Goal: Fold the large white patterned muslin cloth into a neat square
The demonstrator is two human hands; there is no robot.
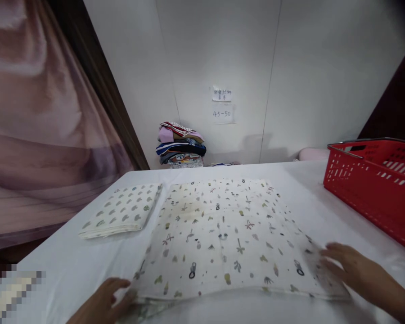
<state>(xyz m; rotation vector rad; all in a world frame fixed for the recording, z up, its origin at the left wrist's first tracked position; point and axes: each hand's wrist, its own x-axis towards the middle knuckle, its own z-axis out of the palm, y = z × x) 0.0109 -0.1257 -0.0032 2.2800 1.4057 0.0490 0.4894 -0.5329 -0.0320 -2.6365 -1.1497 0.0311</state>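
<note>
One cloth is done, as far as I can judge: the folded cloth (121,209) lies in a neat flat packet toward the left edge of the white-covered table (300,198), its layers showing along the near side. What I have in hand is the spread cloth (219,252), printed with small plants and figures, which covers the middle of the table from near the far edge down to my side. It looks mostly flat, but its near edge bows and a greenish layer shows under its near left corner, so I'd call it only partway: smoothing and most of the folding seem left.

My left hand (103,299) is at that corner, fingers curled; I cannot tell whether they pinch the fabric. My right hand (354,270) is open and blurred, at the cloth's right edge. A red basket (367,193) stands by the table's right edge, and a pile of fabrics (181,146) rises beyond the far edge.
</note>
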